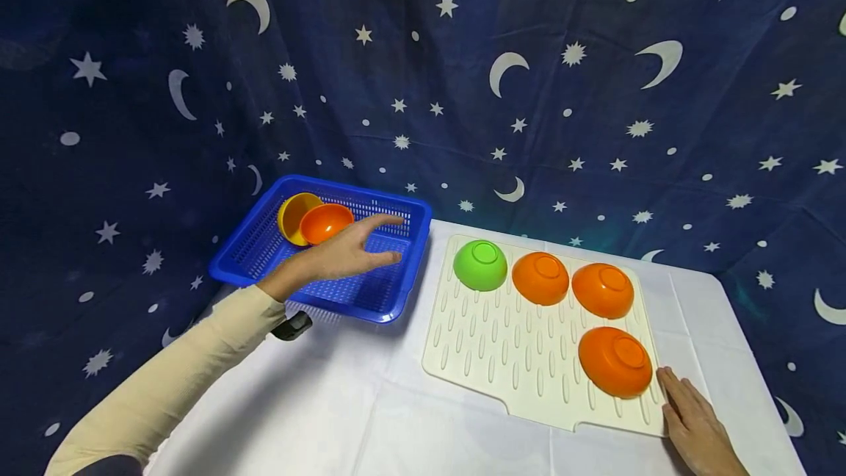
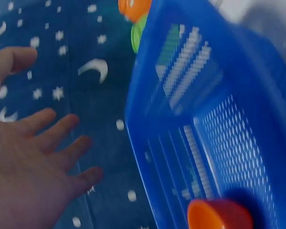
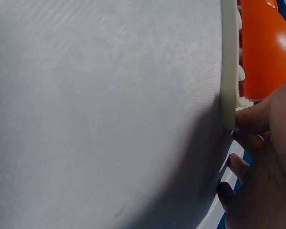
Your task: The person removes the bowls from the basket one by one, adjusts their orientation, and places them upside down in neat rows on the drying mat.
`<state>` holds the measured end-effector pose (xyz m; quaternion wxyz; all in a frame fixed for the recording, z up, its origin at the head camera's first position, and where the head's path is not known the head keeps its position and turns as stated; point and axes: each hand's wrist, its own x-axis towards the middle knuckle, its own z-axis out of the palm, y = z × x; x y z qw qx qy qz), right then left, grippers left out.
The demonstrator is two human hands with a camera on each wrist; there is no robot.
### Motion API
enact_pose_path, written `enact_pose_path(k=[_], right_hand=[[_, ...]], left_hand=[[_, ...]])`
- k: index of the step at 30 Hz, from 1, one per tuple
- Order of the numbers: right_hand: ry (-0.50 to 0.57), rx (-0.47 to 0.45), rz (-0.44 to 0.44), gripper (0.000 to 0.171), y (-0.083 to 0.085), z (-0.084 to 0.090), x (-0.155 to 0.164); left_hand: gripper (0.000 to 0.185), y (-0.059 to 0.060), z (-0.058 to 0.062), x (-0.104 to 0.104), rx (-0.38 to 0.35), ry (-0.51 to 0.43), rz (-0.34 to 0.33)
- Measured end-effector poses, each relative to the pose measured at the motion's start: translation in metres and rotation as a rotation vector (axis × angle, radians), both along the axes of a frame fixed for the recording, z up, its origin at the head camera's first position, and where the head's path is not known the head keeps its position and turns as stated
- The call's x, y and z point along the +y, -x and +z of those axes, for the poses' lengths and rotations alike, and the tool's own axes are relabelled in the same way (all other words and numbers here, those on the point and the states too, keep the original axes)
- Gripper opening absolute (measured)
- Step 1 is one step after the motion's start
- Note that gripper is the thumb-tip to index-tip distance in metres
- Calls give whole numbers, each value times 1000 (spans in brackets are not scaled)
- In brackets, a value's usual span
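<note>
- Left hand (image 1: 344,252): stretched out over the blue basket (image 1: 396,300), fingers straight and spread, palm down, holding nothing. The left wrist view confirms this: open palm (image 2: 24,167), fingers fanned, nothing between them.
- Blue basket: sits at the table's left rear, one corner hanging past the table edge, just beside the drying mat (image 1: 489,358). Mesh walls and floor.
- Inside the basket, at the far corner: a yellow bowl (image 1: 292,213) tipped on its side, and an orange bowl (image 1: 325,221) tipped against it, touching. The left hand's fingertips are near the orange bowl but apart from it.
- In the left wrist view the basket wall (image 2: 219,119) fills the right side; the rim of the orange bowl (image 2: 219,215) shows at the bottom edge. Picture is blurred.
- Right hand (image 1: 694,424): lies flat on the near right corner of the mat, fingers straight and close together, pressing on it. Right wrist view shows a fingertip (image 3: 252,117) against the mat's edge (image 3: 228,62).
- Mat: cream, ribbed, flat on the white tablecloth (image 1: 344,410).
- On the mat, all upside down: a green bowl (image 1: 480,264), then two orange bowls in the back row (image 1: 540,278) (image 1: 603,289); a fourth, near orange bowl (image 1: 615,361) just beside the right hand's fingertips.
- Backdrop: dark blue cloth (image 1: 529,57) with white moons and stars.
</note>
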<state>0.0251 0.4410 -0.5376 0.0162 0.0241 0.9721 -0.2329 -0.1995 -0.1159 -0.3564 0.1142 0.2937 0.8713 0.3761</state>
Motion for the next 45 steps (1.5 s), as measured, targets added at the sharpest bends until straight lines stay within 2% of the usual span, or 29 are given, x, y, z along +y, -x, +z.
enact_pose_path(k=[3, 7, 14, 17, 22, 25, 29, 34, 38, 45], right_hand=[[6, -86, -1, 62, 1, 2, 1], [46, -151, 3, 69, 1, 3, 3], [88, -160, 24, 71, 0, 1, 5], [91, -149, 30, 71, -1, 1, 5], [93, -132, 47, 70, -2, 1, 4], [94, -131, 53, 71, -3, 2, 5], [117, -204, 24, 79, 0, 3, 7], [143, -287, -21, 87, 4, 5, 7], [137, -268, -15, 86, 5, 5, 7], [137, -226, -9, 83, 3, 3, 5]], left_hand=[[69, 14, 3, -12, -45, 17, 7], [71, 32, 1, -26, -46, 78, 60], [76, 58, -12, -49, -81, 139, 149], [76, 67, -15, -58, -89, 140, 161], [78, 80, -17, -68, -155, 174, 192], [83, 86, -21, -71, -197, 224, 211], [90, 92, -30, -74, -226, 277, 212], [100, 99, -42, -76, -185, 383, 208], [105, 103, -49, -77, -176, 479, 236], [105, 104, -51, -74, -212, 487, 280]])
